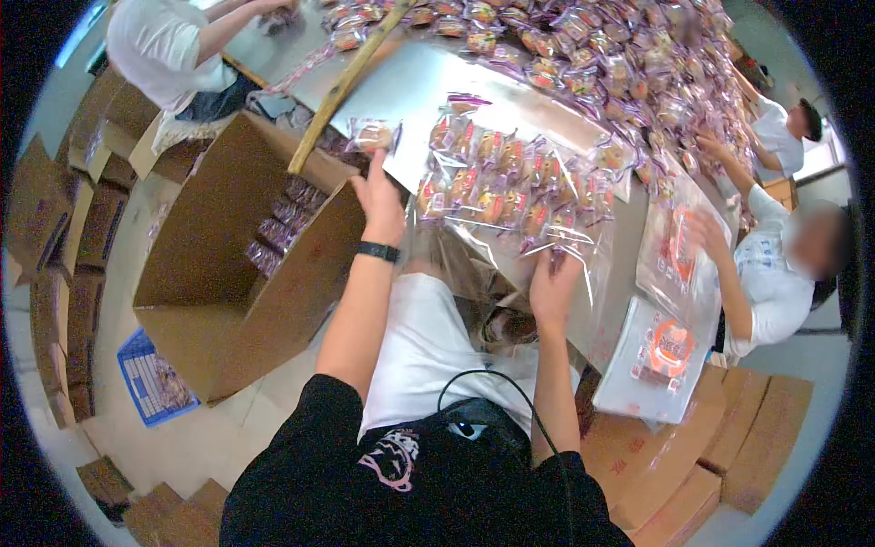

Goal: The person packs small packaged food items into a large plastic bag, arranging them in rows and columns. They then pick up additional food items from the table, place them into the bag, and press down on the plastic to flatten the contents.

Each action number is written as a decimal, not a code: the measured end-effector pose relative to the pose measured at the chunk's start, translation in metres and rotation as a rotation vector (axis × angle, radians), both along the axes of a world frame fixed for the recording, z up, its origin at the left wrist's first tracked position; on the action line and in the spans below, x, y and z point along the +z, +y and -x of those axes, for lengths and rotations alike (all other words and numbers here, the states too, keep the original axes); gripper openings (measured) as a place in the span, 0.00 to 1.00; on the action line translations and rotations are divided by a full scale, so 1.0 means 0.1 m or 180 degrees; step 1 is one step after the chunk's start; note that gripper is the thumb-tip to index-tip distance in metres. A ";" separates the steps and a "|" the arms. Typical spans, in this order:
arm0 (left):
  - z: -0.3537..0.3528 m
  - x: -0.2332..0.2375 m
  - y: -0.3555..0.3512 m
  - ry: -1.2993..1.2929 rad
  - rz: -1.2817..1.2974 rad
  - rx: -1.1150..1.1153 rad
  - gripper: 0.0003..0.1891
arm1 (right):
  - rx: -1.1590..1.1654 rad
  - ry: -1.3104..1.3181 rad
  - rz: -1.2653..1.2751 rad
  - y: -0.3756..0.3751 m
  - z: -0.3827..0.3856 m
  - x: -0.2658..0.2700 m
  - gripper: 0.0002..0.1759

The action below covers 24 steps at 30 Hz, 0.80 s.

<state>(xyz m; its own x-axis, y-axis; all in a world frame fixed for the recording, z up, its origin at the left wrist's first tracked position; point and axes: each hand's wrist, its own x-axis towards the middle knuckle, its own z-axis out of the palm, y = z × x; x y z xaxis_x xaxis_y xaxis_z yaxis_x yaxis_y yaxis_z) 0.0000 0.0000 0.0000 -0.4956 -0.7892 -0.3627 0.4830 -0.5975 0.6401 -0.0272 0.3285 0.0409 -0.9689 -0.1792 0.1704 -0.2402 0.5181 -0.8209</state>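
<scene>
My left hand (381, 205), with a dark wristband below it, stretches toward the table's edge beside the open carton. Its thumb stands apart, and its fingertips are right at a single wrapped bun (374, 135). At the near side of the table, my right hand (554, 281) closes on the edge of a large clear plastic bag (474, 251). Rows of small wrapped buns (488, 205) with purple and red print lie in the bag. Its loose, shiny end hangs over the table edge in front of my legs.
An open carton (196, 264) with packed buns stands at my left, a wooden stick (351, 87) slanting above it. Many wrapped buns (583, 46) are heaped across the table. Printed bags (661, 356) lie at right, above cartons (766, 438). Co-workers stand at left and right.
</scene>
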 end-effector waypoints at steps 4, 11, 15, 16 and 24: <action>-0.34 0.40 -0.27 -0.0267 0.0198 -0.0337 0.27 | -0.0137 -0.0117 -0.0568 -0.44 -0.26 0.28 0.44; -0.51 0.89 -0.06 -0.0854 0.2322 0.0076 0.26 | 0.0012 0.0561 -0.0445 -0.39 -0.63 0.31 0.44; -0.26 0.55 -0.54 -0.2601 0.4901 -0.0217 0.29 | 0.0017 0.0488 -0.0551 -0.54 -0.40 0.31 0.39; -0.22 0.57 -0.57 -0.2529 0.4890 -0.0274 0.27 | 0.0072 0.0411 -0.0708 -0.56 -0.37 0.44 0.39; 0.20 0.94 -0.60 -0.3621 0.5652 -0.1214 0.25 | 0.0831 0.1122 -0.0724 -0.18 -1.00 0.74 0.33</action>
<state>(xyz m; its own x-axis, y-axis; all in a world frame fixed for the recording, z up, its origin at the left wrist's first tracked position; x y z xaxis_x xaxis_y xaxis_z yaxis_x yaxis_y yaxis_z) -0.0196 -0.0599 0.0937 -0.8299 -0.4828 0.2797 -0.3850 0.8583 0.3392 0.0726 0.3109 0.1154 -0.7772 -0.4790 0.4081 -0.6286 0.5603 -0.5394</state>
